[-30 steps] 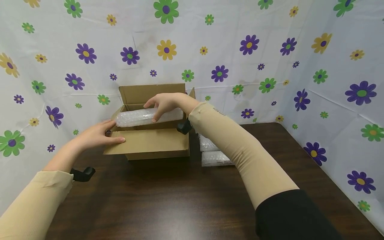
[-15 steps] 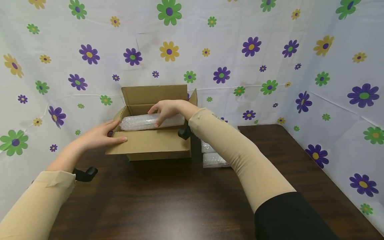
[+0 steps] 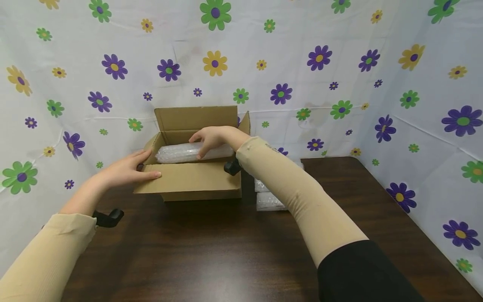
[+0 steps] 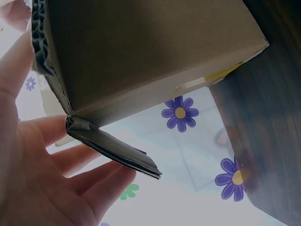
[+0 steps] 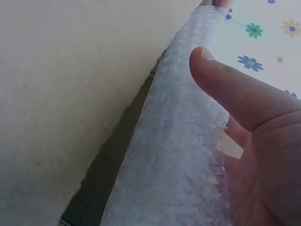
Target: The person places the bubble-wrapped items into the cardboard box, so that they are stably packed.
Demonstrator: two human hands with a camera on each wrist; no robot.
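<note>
A cardboard box (image 3: 201,196) is standing on the table (image 3: 226,251), its back flap (image 3: 196,117) rising and its front flap (image 3: 185,178) sloping outward. A bubble-wrapped roll (image 3: 175,153) is lying crosswise in the box's mouth, just behind the front flap. The right hand (image 3: 212,138) is reaching over the box from its right side and clamping the roll's right half, the thumb pressing the near face and the fingers going round the far face. The roll is therefore sitting directly beneath that palm, its left end pointing toward the left hand (image 3: 126,170). At the box's left corner, the left hand is spreading its fingers apart, resting the thumb on the front flap and touching the side flap (image 4: 113,148). More wrapped rolls (image 3: 271,201) are lying right of the box.
</note>
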